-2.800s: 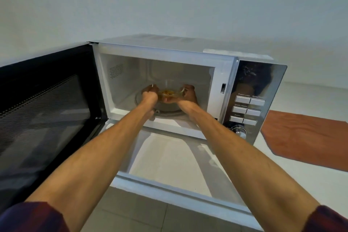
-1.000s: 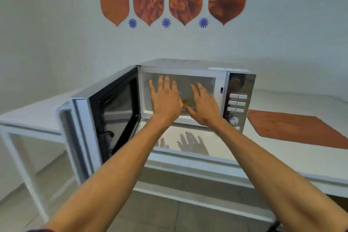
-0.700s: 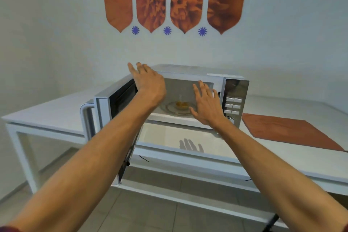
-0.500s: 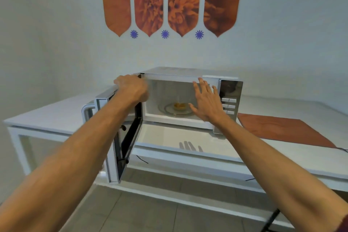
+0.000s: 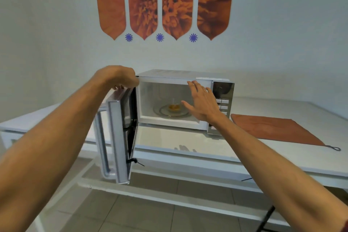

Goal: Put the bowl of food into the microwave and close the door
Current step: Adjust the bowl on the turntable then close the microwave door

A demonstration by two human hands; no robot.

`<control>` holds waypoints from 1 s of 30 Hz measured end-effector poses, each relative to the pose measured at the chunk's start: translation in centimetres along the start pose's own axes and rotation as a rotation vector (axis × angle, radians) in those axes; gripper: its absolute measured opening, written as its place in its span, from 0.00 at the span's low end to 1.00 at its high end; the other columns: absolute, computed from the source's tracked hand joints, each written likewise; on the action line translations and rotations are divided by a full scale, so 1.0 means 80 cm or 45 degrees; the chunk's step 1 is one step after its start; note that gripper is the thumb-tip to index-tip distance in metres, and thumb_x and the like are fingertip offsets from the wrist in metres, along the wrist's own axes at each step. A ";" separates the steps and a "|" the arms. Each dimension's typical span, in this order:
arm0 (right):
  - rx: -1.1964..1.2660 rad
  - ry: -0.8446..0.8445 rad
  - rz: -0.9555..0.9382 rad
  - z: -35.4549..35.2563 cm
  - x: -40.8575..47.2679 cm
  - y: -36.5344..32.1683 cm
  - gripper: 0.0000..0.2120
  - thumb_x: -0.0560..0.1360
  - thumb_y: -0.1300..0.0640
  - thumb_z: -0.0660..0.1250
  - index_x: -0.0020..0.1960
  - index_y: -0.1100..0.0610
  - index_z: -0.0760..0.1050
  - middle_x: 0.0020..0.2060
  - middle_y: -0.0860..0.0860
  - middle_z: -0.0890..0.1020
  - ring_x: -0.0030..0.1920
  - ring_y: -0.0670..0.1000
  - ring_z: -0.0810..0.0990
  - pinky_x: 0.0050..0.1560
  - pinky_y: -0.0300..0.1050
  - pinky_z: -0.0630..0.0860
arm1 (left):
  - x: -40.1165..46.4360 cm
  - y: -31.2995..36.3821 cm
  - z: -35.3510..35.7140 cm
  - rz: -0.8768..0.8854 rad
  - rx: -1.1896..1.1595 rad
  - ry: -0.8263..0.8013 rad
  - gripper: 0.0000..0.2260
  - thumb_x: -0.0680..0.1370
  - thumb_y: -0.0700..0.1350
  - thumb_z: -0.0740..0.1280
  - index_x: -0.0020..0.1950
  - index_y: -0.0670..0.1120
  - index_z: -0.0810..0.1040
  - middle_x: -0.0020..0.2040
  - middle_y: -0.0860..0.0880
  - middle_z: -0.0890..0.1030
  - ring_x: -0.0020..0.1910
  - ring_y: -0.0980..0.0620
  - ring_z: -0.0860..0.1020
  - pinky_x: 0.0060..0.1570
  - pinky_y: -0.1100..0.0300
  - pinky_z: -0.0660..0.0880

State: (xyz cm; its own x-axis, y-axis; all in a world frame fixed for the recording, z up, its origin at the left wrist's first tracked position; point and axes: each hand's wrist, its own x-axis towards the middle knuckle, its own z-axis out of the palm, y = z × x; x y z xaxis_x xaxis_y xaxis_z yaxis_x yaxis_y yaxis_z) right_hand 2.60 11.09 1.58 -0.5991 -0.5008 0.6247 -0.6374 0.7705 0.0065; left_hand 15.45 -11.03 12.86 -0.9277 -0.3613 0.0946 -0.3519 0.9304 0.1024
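the left hand [image 5: 120, 78] curls over the top edge of the microwave door [image 5: 117, 133], so its fingertips are hidden behind that edge. the bowl [image 5: 174, 108] inside the microwave [image 5: 185, 100] is too small to tell what food it holds, only an orange blur. the right hand [image 5: 202, 104] covers part of the button panel [image 5: 223, 103], and the labels there cannot be read. the bench [image 5: 188, 142] runs out past the right edge. the wall panels [image 5: 163, 2] are cut off at the top.
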 end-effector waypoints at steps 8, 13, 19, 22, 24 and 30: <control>1.065 -0.153 0.132 -0.018 0.012 -0.024 0.25 0.77 0.37 0.59 0.65 0.53 0.74 0.62 0.49 0.78 0.60 0.47 0.76 0.62 0.42 0.72 | 0.036 0.029 0.033 0.405 -0.078 0.226 0.12 0.76 0.41 0.61 0.55 0.44 0.82 0.56 0.43 0.83 0.54 0.42 0.78 0.55 0.51 0.73; 1.021 -0.045 0.114 -0.023 0.007 -0.001 0.27 0.71 0.35 0.66 0.61 0.52 0.78 0.58 0.48 0.80 0.55 0.43 0.77 0.57 0.40 0.71 | 0.069 0.072 0.083 0.581 -0.034 0.330 0.24 0.74 0.38 0.64 0.71 0.47 0.71 0.65 0.42 0.78 0.62 0.41 0.75 0.65 0.47 0.71; 0.166 -0.031 -0.006 -0.002 0.019 0.055 0.36 0.71 0.38 0.70 0.74 0.50 0.64 0.73 0.50 0.68 0.73 0.52 0.64 0.72 0.57 0.60 | 0.118 0.114 0.099 0.590 0.286 0.362 0.29 0.75 0.43 0.66 0.75 0.48 0.64 0.70 0.41 0.74 0.70 0.43 0.70 0.76 0.43 0.48; 0.093 -0.017 0.010 0.016 0.027 0.070 0.34 0.74 0.42 0.66 0.76 0.51 0.60 0.75 0.50 0.65 0.75 0.53 0.60 0.73 0.57 0.56 | 0.127 0.123 0.103 0.588 0.283 0.368 0.30 0.74 0.42 0.66 0.75 0.49 0.62 0.72 0.43 0.71 0.72 0.45 0.67 0.76 0.42 0.45; 0.016 -0.017 0.011 0.023 0.031 0.078 0.33 0.76 0.44 0.64 0.77 0.52 0.58 0.76 0.50 0.62 0.76 0.52 0.57 0.74 0.59 0.53 | 0.133 0.128 0.108 0.572 0.279 0.379 0.31 0.75 0.42 0.66 0.76 0.49 0.60 0.73 0.45 0.70 0.73 0.46 0.66 0.75 0.40 0.41; -0.194 -0.042 0.033 0.052 0.038 0.096 0.32 0.81 0.46 0.56 0.79 0.56 0.47 0.79 0.53 0.52 0.78 0.53 0.48 0.75 0.59 0.43 | 0.162 0.136 0.130 0.554 0.227 0.403 0.34 0.75 0.42 0.66 0.78 0.49 0.54 0.77 0.46 0.63 0.76 0.48 0.61 0.74 0.38 0.36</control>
State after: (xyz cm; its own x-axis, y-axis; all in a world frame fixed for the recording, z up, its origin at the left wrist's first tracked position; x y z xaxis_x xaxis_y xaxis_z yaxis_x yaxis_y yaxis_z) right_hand -6.15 13.87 0.27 -0.6315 -0.4912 0.5999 -0.5422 0.8329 0.1112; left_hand -1.73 -4.93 4.94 -0.9188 0.0828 0.3859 0.0136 0.9838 -0.1787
